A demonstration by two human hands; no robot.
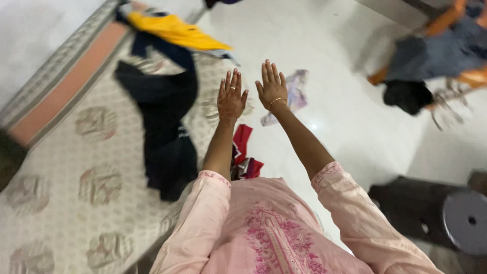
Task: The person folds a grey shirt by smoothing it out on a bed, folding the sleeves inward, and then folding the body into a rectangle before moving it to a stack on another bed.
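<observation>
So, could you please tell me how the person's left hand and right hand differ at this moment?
The left hand wears a ring on one finger, while the right hand has a thin gold bangle at the wrist. The left hand is over the edge of the patterned bedspread, the right hand over the white floor. Both are open, fingers outstretched, holding nothing.

The yellow cloth (172, 30) is blurred and partly cut off by the top edge. The red cloth (243, 152) lies half hidden behind the left arm. The chair (446, 45) and grey disc (466, 220) run off the right edge, both blurred.
</observation>
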